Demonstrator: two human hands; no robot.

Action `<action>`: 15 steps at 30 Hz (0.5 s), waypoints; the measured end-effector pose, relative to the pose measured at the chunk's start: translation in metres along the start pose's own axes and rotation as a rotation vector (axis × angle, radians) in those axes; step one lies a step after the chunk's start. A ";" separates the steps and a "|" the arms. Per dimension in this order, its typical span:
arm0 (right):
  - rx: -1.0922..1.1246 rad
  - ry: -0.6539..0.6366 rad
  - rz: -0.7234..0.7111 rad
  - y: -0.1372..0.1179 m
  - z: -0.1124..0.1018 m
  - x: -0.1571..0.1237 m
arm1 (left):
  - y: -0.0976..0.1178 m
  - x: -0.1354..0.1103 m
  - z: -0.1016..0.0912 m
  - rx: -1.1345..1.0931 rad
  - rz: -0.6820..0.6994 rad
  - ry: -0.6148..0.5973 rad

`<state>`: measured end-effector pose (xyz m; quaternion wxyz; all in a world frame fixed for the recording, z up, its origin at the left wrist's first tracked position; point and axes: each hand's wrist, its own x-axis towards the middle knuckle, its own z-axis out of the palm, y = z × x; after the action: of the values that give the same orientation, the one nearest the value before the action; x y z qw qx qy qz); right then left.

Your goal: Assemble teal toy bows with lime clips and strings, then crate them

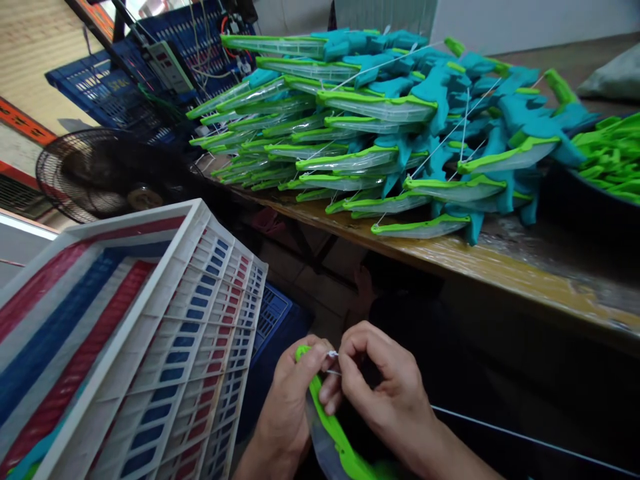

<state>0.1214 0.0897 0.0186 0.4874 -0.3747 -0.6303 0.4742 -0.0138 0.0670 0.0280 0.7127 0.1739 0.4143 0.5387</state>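
My left hand [293,393] is closed around the tip of a green-edged plastic piece with a clear body [327,417], low in the middle of the view. At that tip a small knot of white string [332,355] shows between my two hands. My right hand [380,380] pinches the string close to the knot, thumb against forefinger. A length of the same string runs from behind my right wrist toward the lower right. The lower end of the plastic piece leaves the frame at the bottom.
A wooden bench [450,257] carries a heap of teal and green toy-like pieces [370,127] with strings. At right is a dark tub of green parts [613,153]. A white crate [195,333] with a striped liner stands left, below a black fan [115,173].
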 end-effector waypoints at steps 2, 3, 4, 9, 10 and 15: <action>0.016 -0.007 0.015 0.000 0.000 -0.001 | 0.000 -0.001 0.000 0.008 -0.001 0.013; -0.003 -0.012 0.005 0.000 0.000 -0.001 | -0.001 -0.001 0.000 0.015 -0.005 0.025; -0.034 -0.018 -0.019 0.000 0.000 -0.001 | -0.001 -0.002 0.000 0.021 -0.010 0.039; -0.157 -0.037 -0.174 -0.004 -0.004 0.003 | -0.003 -0.005 -0.002 0.067 -0.007 0.059; -0.178 -0.027 -0.192 -0.004 -0.005 0.004 | -0.004 -0.006 -0.003 0.083 -0.007 0.050; -0.491 -0.009 -0.393 -0.004 -0.013 0.006 | -0.005 0.000 -0.006 0.233 -0.017 -0.009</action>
<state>0.1324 0.0969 0.0246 0.4616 -0.3501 -0.7885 0.2061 -0.0153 0.0640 0.0215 0.6941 0.2543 0.4724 0.4799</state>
